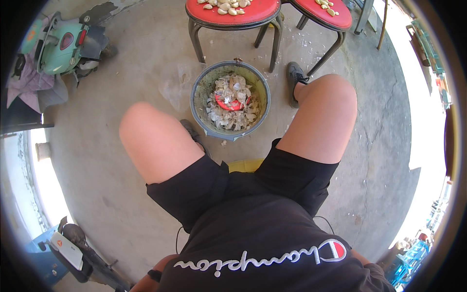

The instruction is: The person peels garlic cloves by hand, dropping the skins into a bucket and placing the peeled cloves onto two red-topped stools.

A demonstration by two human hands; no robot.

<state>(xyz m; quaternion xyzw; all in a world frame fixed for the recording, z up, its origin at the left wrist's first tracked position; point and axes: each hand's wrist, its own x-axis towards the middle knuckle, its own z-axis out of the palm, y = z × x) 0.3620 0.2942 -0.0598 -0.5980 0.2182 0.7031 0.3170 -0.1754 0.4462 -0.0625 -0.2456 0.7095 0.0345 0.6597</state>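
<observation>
Neither of my hands is in view; only parts of my arms show at the bottom edge, beside my dark shirt. Between my knees stands a round bucket [194, 104] holding pale papery garlic skins [233, 118] and a red item [230, 104] partly covered by them. Beyond the bucket, a red-topped stool [237, 18] bears a pile of garlic cloves [225, 6]. To its right, several more cloves [330, 11] lie on a second red-topped stool [341, 21].
A mint-green scooter [60, 54] stands at the upper left. Part of another vehicle [67, 252] shows at the lower left. Blue crates [408, 259] are at the lower right. Scraps of skin lie on the concrete floor [379, 146], and something yellow [245, 165] is beneath me.
</observation>
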